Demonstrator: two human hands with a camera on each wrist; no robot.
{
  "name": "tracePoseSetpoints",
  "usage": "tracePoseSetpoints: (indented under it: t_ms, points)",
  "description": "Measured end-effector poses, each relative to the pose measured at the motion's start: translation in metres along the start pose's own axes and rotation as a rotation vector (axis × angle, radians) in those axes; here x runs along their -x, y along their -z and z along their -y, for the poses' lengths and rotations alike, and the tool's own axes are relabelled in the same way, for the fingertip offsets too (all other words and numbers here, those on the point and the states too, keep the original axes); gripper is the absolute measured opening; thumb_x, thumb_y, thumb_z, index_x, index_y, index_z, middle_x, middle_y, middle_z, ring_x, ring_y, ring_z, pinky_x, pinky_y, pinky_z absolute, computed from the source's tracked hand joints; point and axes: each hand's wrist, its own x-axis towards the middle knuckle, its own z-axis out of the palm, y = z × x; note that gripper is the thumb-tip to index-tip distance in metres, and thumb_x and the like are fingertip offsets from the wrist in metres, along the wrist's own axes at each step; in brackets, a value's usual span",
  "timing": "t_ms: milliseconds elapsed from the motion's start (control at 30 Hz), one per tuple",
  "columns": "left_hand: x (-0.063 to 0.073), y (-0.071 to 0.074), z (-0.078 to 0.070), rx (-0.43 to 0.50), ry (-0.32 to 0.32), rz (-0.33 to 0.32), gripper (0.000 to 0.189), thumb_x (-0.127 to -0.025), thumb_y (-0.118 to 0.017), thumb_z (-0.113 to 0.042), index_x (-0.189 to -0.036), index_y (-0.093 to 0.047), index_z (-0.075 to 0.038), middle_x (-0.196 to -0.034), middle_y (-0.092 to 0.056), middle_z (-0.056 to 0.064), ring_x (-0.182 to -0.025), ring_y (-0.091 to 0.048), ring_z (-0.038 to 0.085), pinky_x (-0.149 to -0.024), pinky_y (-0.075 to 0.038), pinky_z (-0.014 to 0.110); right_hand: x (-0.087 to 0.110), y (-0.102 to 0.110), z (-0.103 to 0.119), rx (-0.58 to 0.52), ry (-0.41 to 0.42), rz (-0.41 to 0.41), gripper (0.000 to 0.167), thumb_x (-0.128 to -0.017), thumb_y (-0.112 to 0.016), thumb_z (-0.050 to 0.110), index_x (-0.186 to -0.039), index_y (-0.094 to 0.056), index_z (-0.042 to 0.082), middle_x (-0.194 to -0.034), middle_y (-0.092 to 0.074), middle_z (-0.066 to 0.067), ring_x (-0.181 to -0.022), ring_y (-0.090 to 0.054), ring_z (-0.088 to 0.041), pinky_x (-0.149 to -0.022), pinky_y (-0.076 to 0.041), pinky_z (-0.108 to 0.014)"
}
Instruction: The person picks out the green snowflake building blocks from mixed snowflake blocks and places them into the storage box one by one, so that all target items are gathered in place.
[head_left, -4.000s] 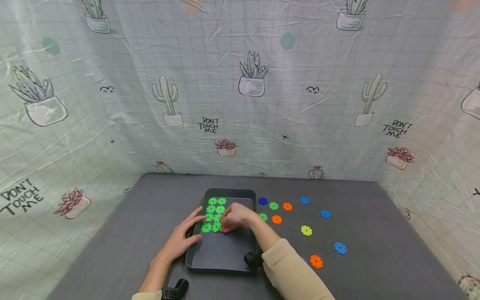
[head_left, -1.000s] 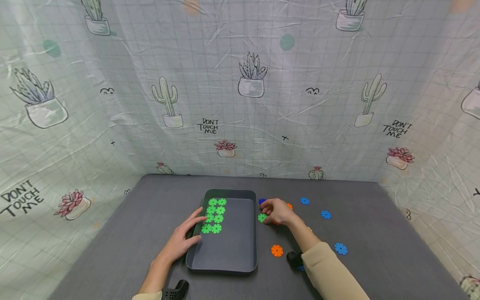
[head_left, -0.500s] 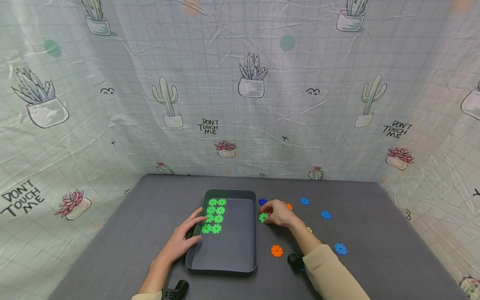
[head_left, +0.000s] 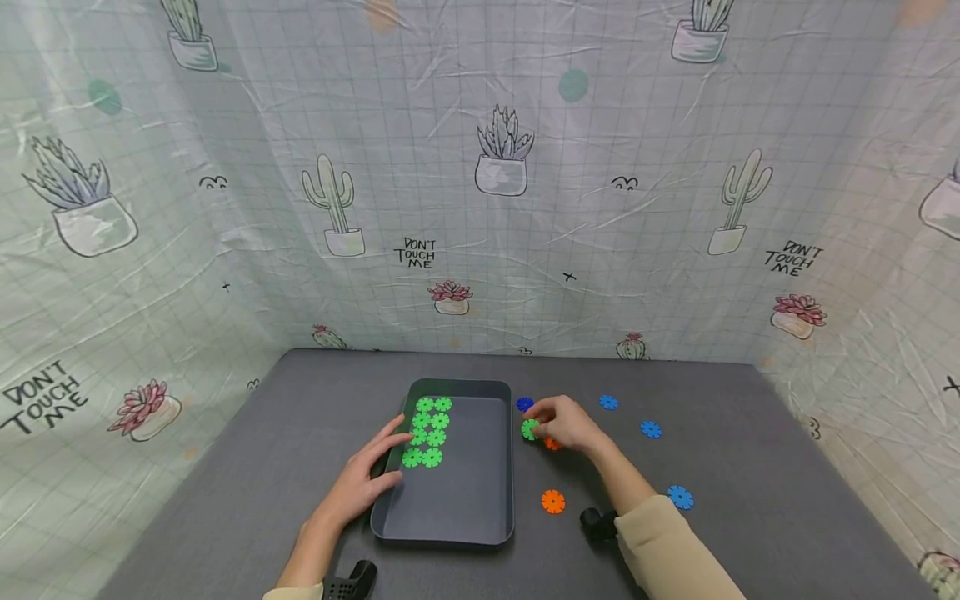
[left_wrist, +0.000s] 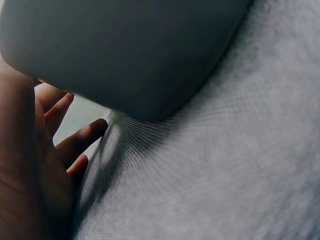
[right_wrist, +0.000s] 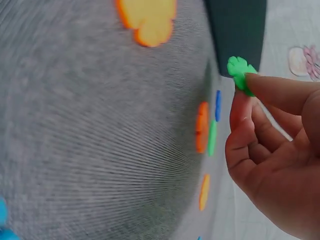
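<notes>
In the head view, a shallow dark grey tray stands on the table with two columns of green notched discs in its left part. My left hand rests at the tray's left rim, fingers spread and extended. Just right of the tray, my right hand pinches another green notched disc between thumb and forefinger. The right wrist view shows this green disc at the fingertips, raised above the table. Close by lie a dark blue disc and an orange disc, partly hidden by the hand.
More loose discs lie to the right: an orange one nearer the front and several light blue ones. The right forearm covers part of this area. A patterned curtain hangs behind the grey table.
Four seconds ago my right hand was over the green discs inside the tray. It moved right to the loose discs, took a green one and has now raised it slightly. My left hand stayed put.
</notes>
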Motion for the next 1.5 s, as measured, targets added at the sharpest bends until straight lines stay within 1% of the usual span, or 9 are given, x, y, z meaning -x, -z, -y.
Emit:
tracePoseSetpoints:
  t_ms: [200,400,533,767,967,1067,1233,1367,1500]
  points:
    - [0.000,0.000,-0.001,0.000,-0.007,-0.002,0.053,-0.086,-0.069,-0.005,-0.138,-0.060,-0.007,-0.161,-0.033,0.014,-0.146,-0.029,0.040,-0.104,-0.027,0.071,0.005,0.008,0.010,-0.212,-0.075,-0.054,0.026,-0.093,-0.063,0.000,-0.118,-0.068,-0.008,-0.099,-0.068,-0.013,-0.088,-0.062,-0.030,-0.080,-0.052,-0.046]
    - [0.000,0.000,-0.001,-0.009,-0.010,-0.005,0.054,-0.086,-0.070,-0.005,-0.139,-0.060,-0.006,-0.161,-0.033,0.013,-0.146,-0.029,0.040,-0.104,-0.028,0.071,0.007,0.007,0.026,-0.338,-0.061,-0.052,0.033,-0.094,-0.063,0.004,-0.123,-0.064,-0.011,-0.113,-0.068,-0.018,-0.099,-0.066,-0.034,-0.090,-0.052,-0.050]
    - [0.000,0.000,0.000,-0.004,-0.005,-0.001,0.053,-0.086,-0.069,-0.005,-0.139,-0.060,-0.007,-0.161,-0.033,0.014,-0.146,-0.029,0.040,-0.104,-0.027,0.071,0.005,0.003,0.038,-0.349,-0.070,-0.050,0.035,-0.094,-0.063,0.006,-0.125,-0.065,-0.009,-0.111,-0.069,-0.015,-0.098,-0.065,-0.037,-0.091,-0.050,-0.052]
    - [0.001,-0.001,0.002,-0.010,-0.021,-0.004,0.052,-0.088,-0.070,-0.008,-0.139,-0.060,-0.008,-0.161,-0.033,0.012,-0.146,-0.029,0.040,-0.104,-0.028,0.071,-0.002,-0.007,0.060,-0.356,-0.084,-0.022,0.033,-0.093,-0.066,0.011,-0.122,-0.069,-0.004,-0.101,-0.073,-0.008,-0.090,-0.068,-0.023,-0.093,-0.050,-0.050]
    - [0.000,0.000,0.000,-0.005,-0.030,-0.008,0.052,-0.087,-0.069,-0.007,-0.138,-0.060,-0.006,-0.161,-0.034,0.014,-0.145,-0.030,0.041,-0.103,-0.028,0.071,-0.007,-0.026,0.078,-0.360,-0.047,0.038,0.032,-0.092,-0.065,0.007,-0.121,-0.069,-0.007,-0.100,-0.074,-0.014,-0.093,-0.069,-0.032,-0.087,-0.053,-0.046]
    - [0.000,-0.001,0.000,-0.020,-0.030,-0.016,0.051,-0.088,-0.069,-0.008,-0.138,-0.061,-0.007,-0.161,-0.034,0.012,-0.145,-0.031,0.041,-0.103,-0.028,0.072,-0.011,-0.037,0.083,-0.369,-0.038,0.063,0.032,-0.092,-0.065,0.006,-0.121,-0.069,-0.006,-0.099,-0.074,-0.014,-0.095,-0.069,-0.034,-0.085,-0.053,-0.045]
    - [-0.002,-0.003,0.001,-0.039,-0.040,-0.024,0.050,-0.088,-0.069,-0.008,-0.138,-0.061,-0.008,-0.160,-0.035,0.013,-0.144,-0.031,0.042,-0.101,-0.030,0.072,-0.015,-0.049,0.093,-0.395,-0.016,0.114,0.033,-0.093,-0.064,0.007,-0.123,-0.068,-0.006,-0.103,-0.073,-0.017,-0.092,-0.071,-0.028,-0.087,-0.052,-0.048]
    - [-0.001,-0.003,0.003,-0.023,-0.033,-0.017,0.050,-0.089,-0.068,-0.007,-0.138,-0.061,-0.007,-0.161,-0.034,0.014,-0.145,-0.030,0.042,-0.102,-0.029,0.072,-0.019,-0.058,0.095,-0.404,0.010,0.142,0.033,-0.093,-0.064,0.005,-0.122,-0.068,-0.008,-0.103,-0.073,-0.021,-0.084,-0.071,-0.023,-0.081,-0.053,-0.043]
    - [-0.001,-0.001,0.004,0.000,-0.018,-0.007,0.051,-0.089,-0.068,-0.006,-0.139,-0.060,-0.007,-0.162,-0.033,0.013,-0.146,-0.029,0.041,-0.103,-0.028,0.071,-0.025,-0.068,0.095,-0.407,0.029,0.154,0.030,-0.091,-0.064,0.005,-0.119,-0.070,-0.007,-0.098,-0.074,-0.020,-0.077,-0.068,-0.017,-0.076,-0.053,-0.040]
